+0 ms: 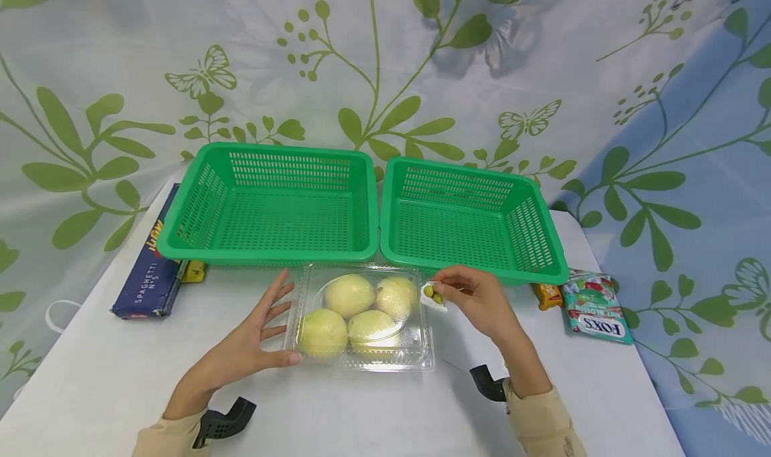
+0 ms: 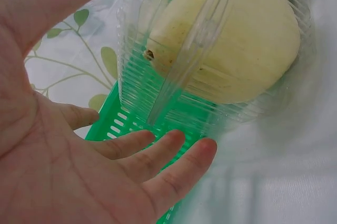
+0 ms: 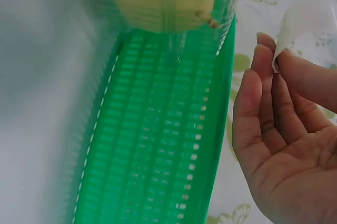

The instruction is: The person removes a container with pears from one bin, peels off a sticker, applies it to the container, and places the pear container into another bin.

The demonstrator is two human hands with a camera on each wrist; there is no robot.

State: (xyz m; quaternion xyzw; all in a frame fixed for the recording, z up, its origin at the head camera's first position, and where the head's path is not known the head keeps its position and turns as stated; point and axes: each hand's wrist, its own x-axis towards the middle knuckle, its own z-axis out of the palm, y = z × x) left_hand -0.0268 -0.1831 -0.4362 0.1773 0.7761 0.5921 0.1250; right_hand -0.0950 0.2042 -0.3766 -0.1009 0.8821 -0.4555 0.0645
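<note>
A clear plastic clamshell box (image 1: 391, 358) sits in front of the baskets, its lid down over several pale yellow, pear-like fruits (image 1: 349, 295). At its left side is my left hand (image 1: 243, 350), fingers spread and thumb by the near left corner. The left wrist view shows the palm of that left hand (image 2: 79, 155) with nothing in it, beside the box. Just off the box's right edge, my right hand (image 1: 478, 300) pinches a small white sticker (image 1: 431, 302) printed with green fruit. The sticker's pale back (image 3: 287, 34) shows between thumb and fingers in the right wrist view.
Behind the box stand two green plastic baskets, left (image 1: 289, 223) and right (image 1: 452, 239). A blue spaghetti box (image 1: 144, 276) and a yellow packet (image 1: 194, 271) lie at the left. On the right are an orange packet (image 1: 547, 296) and a green Fox's bag (image 1: 596, 308).
</note>
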